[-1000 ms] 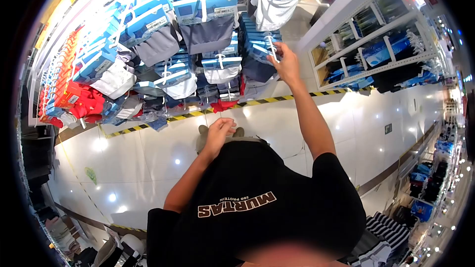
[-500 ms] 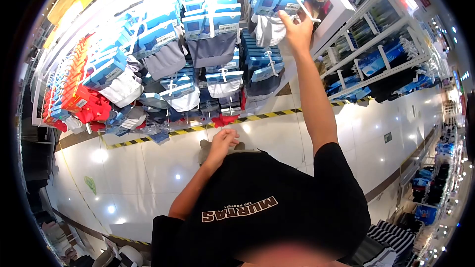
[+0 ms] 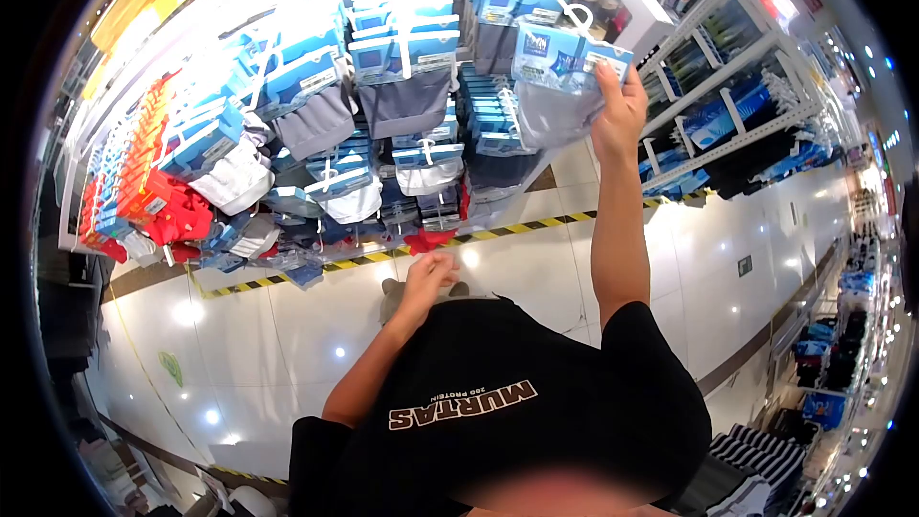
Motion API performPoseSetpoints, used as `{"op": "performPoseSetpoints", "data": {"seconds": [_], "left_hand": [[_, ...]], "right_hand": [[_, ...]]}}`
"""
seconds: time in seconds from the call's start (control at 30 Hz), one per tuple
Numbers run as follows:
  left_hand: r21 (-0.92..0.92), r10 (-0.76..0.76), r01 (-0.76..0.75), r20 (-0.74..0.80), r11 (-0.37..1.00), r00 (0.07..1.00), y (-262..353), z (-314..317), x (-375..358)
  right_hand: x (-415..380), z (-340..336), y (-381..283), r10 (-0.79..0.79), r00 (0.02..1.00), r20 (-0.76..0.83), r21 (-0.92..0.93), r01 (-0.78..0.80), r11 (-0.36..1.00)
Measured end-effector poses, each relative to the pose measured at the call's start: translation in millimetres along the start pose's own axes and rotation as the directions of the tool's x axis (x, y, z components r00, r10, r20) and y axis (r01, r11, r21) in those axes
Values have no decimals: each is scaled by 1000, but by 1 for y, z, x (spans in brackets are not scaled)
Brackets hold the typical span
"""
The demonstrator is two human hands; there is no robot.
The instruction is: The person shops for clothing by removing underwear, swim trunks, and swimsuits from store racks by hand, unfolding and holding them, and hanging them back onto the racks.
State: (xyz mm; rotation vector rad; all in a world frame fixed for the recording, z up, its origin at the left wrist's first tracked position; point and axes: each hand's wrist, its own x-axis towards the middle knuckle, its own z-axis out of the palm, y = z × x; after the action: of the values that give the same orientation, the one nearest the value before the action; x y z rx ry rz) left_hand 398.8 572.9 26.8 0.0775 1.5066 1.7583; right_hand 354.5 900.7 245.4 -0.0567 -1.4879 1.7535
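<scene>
Head view: at the far left, red packs (image 3: pixel 165 201) are hung in a tight row, and toward the middle grey garments (image 3: pixel 407 107) are hung under blue cards. The left hand (image 3: pixel 430 278) is held low, its fingers loosely curled; nothing is seen in it, though the palm is partly hidden. Farther right and higher, a carded garment (image 3: pixel 563 86) is held up before the display's right end. It is topped by a glossy light-blue card, printed with darker blue panels and a white label near its right end, with a white hook above; smooth, pale fabric is seen below. Its right-hand edge is gripped by the right hand (image 3: pixel 618 113), the thumb and fingers partly closed on the card. Whether the hook touches a rail cannot be told. The display's foot is bounded by yellow-and-black tape (image 3: pixel 490 233), with bare tiles (image 3: pixel 689 268) spread on the person's side. Beyond the garment, reach is edged by a white panel (image 3: pixel 627 0) and, farther right, a white-framed rack (image 3: pixel 713 86).
</scene>
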Motion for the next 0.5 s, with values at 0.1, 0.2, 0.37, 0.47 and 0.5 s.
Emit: {"op": "performPoseSetpoints", "data": {"seconds": [0.1, 0.2, 0.37, 0.47, 0.5], "left_hand": [[20, 47, -48, 81, 999, 996, 14, 8, 4], [43, 187, -198, 184, 979, 965, 30, 21, 9], [138, 450, -504, 297, 853, 842, 79, 56, 6], [91, 470, -486, 155, 869, 869, 71, 60, 14], [9, 391, -393, 69, 920, 918, 72, 59, 13]], "right_hand": [[-23, -8, -22, 26, 1000, -7, 153, -25, 988], [-40, -12, -40, 10, 999, 36, 231, -18, 973], [-87, 19, -36, 160, 987, 27, 236, -162, 958], [-121, 30, -1, 363, 932, 0, 360, -338, 870], [-131, 31, 7, 445, 895, -21, 384, -404, 830]]}}
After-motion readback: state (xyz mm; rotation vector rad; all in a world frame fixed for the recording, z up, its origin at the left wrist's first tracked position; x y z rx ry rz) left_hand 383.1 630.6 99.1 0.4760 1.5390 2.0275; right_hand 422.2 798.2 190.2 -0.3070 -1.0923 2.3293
